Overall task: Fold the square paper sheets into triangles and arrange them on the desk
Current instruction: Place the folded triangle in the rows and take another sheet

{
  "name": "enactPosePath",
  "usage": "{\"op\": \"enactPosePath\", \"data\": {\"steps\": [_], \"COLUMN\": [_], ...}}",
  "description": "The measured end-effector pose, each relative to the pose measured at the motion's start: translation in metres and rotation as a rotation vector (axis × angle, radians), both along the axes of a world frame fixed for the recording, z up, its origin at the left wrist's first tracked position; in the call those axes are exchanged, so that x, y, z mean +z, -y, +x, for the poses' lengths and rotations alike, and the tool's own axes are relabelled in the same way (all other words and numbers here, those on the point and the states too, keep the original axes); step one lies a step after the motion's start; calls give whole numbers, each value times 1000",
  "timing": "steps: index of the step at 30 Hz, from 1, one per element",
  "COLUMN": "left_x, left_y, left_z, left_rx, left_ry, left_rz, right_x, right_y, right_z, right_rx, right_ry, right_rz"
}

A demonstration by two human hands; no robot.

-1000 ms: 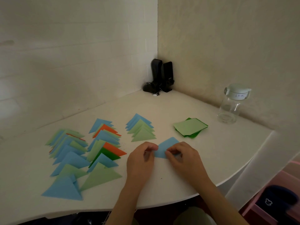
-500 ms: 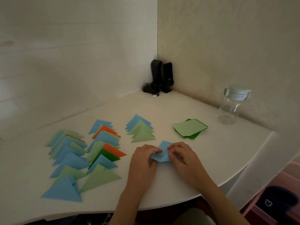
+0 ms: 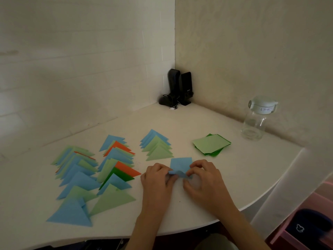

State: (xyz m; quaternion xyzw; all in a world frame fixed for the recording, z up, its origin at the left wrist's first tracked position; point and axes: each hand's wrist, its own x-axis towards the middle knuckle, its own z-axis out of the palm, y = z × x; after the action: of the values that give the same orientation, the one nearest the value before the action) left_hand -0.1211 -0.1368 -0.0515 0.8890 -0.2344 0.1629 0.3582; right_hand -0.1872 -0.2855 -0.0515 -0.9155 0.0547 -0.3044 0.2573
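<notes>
Both hands pinch a blue paper sheet (image 3: pixel 180 164) near the front of the white tabletop (image 3: pixel 252 174): the left hand (image 3: pixel 158 179) grips its near left edge, the right hand (image 3: pixel 203 175) its near right edge, and that edge buckles between them. Folded triangles (image 3: pixel 115 170) lie in rows to the left; a stack of green squares (image 3: pixel 210 144) sits beyond to the right.

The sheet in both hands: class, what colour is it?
Light blue. The sheet shows best in the head view, pinched between the left hand and right hand.

Blue sheet (image 3: pixel 180 164) half-folded, near edge curled; folded triangles (image 3: pixel 115 159) overlap in 3 rows.
</notes>
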Motion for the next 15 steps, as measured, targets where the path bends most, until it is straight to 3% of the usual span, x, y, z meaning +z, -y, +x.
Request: {"op": "enactPosePath", "data": {"steps": [7,15], "left_x": [6,1], "left_y": [2,9], "left_z": [-5,-6], "left_rx": [133,219], "left_ry": [-49,54], "left_rz": [27,138], "right_x": [-2,3], "right_y": [6,2], "right_z": [3,6], "right_rx": [-48,-99], "right_ry": [-16,-97], "right_rz": [107,140]}}
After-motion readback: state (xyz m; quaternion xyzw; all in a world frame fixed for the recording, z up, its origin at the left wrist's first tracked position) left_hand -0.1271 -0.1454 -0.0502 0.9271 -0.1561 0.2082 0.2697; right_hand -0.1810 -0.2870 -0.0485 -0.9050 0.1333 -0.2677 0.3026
